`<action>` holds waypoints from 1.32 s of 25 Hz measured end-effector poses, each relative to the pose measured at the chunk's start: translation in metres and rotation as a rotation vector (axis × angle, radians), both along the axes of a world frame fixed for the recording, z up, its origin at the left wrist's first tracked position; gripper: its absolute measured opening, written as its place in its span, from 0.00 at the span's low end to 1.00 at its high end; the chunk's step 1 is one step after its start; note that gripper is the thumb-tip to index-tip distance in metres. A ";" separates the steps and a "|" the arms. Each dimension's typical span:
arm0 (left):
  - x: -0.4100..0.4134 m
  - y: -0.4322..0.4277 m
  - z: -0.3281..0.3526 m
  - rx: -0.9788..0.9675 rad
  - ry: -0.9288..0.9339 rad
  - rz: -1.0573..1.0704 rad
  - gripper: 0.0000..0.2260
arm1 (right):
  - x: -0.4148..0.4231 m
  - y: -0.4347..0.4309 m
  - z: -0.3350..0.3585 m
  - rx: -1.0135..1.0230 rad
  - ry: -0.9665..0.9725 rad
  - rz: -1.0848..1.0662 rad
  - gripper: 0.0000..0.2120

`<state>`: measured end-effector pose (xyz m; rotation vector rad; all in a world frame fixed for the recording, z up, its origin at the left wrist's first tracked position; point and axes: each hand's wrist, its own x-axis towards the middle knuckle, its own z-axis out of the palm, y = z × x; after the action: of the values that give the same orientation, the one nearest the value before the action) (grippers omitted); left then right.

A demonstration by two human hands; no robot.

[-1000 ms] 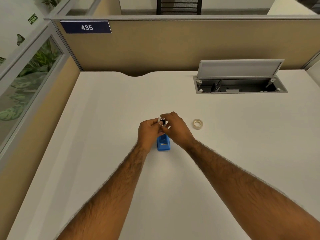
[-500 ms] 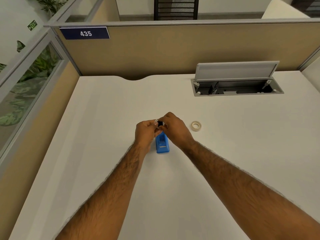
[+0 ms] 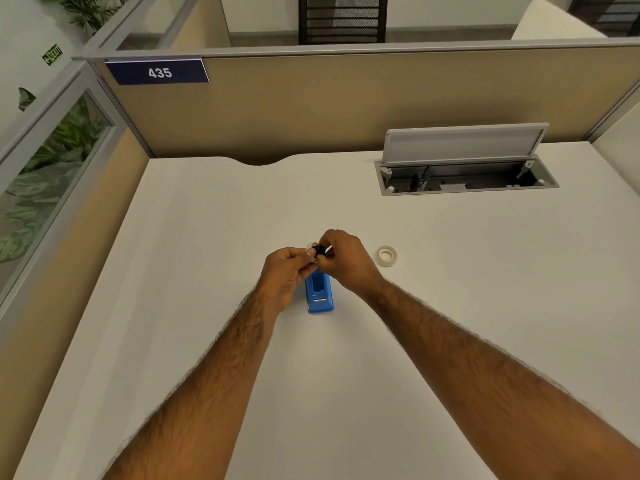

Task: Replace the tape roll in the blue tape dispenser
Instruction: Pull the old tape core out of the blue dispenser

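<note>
I see my left hand (image 3: 289, 268) and right hand (image 3: 346, 259) pinching a small black spool (image 3: 319, 251) above the blue tape dispenser (image 3: 319, 292); a tape roll (image 3: 387, 256) lies right of it.

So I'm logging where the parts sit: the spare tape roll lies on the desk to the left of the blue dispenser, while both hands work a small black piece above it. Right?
Not quite. The head view shows the spare tape roll on the desk to the right of the blue dispenser, not the left. The rest holds: left hand and right hand pinch a small black piece above it.
</note>
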<state>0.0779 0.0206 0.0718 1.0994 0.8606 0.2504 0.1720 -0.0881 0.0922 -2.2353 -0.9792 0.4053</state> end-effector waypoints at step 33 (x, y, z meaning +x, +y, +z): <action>0.055 0.020 -0.010 0.746 0.200 -0.208 0.08 | 0.008 -0.020 -0.033 -0.019 0.085 -0.082 0.07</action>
<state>0.1324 0.0409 0.0618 1.9238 0.8384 0.2993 0.1796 -0.1081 0.0591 -2.2476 -0.8401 0.4707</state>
